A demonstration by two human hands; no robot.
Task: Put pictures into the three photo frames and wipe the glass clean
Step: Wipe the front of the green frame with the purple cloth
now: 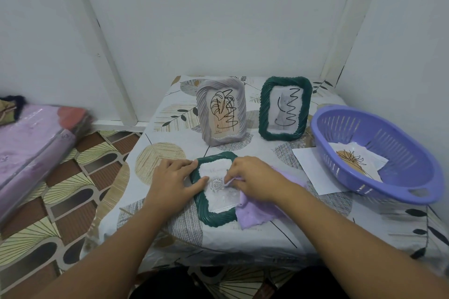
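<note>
Now my left hand (173, 181) lies flat, fingers straight, pressing the green frame (213, 192) on the tabletop (267, 233), my right hand (252, 178) pinching a lilac cloth (260, 213) on its glass, frame flat between both hands, long axis running away from me.

Both forearms reach forward; the left hand (173, 181) lies flat with fingers spread, the right hand (252, 178) curls, fingertips pinched.

You see a soft matt lilac cloth (257, 213), ribbed glossy frames (211, 211), a slotted shiny plastic basket (379, 153), and paper pictures (313, 172).
</note>
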